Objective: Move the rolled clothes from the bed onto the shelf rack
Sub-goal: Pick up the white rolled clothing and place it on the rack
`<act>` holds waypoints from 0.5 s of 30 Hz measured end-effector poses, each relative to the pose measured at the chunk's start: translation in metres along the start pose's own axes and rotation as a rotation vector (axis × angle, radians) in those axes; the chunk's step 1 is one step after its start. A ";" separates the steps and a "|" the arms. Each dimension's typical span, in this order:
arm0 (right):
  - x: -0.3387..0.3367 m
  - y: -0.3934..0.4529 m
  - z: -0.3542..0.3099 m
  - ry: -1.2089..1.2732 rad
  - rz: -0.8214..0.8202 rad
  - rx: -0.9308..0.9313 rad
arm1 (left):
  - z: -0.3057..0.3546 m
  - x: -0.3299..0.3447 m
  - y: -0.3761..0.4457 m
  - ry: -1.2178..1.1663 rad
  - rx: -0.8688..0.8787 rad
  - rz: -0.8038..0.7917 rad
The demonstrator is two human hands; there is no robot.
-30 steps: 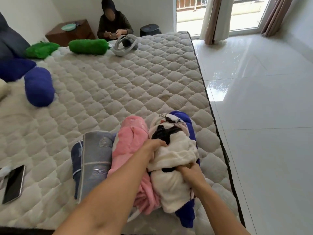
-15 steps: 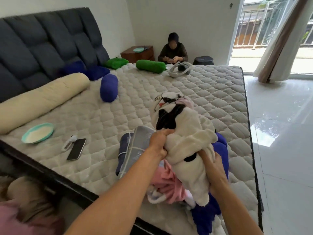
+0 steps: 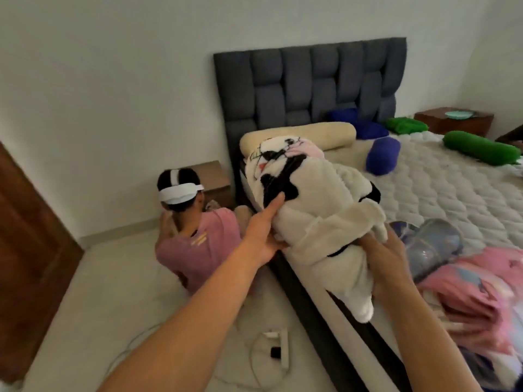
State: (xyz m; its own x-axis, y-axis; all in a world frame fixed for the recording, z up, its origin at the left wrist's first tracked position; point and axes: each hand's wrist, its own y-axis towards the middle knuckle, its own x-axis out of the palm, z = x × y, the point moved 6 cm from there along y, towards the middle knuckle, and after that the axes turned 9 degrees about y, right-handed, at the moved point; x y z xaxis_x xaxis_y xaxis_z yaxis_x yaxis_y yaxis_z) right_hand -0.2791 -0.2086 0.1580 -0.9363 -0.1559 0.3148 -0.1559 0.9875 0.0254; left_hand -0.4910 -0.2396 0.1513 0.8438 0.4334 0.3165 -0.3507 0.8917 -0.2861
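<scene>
I hold the white and black rolled garment (image 3: pixel 314 210) in both hands at the centre of the frame, lifted clear of the bed (image 3: pixel 441 193). My left hand (image 3: pixel 264 232) is clamped on its left side, thumb lying along the black patch. My right hand (image 3: pixel 386 251) is closed on its lower right part, from which a loose end hangs down over the bed edge. The remaining rolls lie on the mattress at lower right: a grey-blue roll (image 3: pixel 433 244) and, touching it, a pink roll (image 3: pixel 478 290). The shelf rack is not in view. At upper right, a teal dish (image 3: pixel 459 114) rests on a brown bedside table (image 3: pixel 455 124); its contents cannot be determined.
</scene>
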 end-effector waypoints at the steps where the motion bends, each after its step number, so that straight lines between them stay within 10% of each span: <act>1: 0.030 -0.010 0.007 -0.005 -0.079 0.009 | 0.006 -0.037 -0.016 -0.028 0.021 0.058; 15: 0.418 -0.181 0.124 -0.103 -0.877 0.173 | 0.057 -0.429 -0.265 -0.327 0.241 0.792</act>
State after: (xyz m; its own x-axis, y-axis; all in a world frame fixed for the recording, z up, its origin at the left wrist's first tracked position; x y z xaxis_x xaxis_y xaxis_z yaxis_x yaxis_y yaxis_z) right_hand -0.6810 -0.4556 0.1678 -0.4805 -0.8617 0.1628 -0.8654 0.4960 0.0709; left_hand -0.7835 -0.6547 0.1432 0.1722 0.9169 0.3601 -0.8890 0.3021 -0.3440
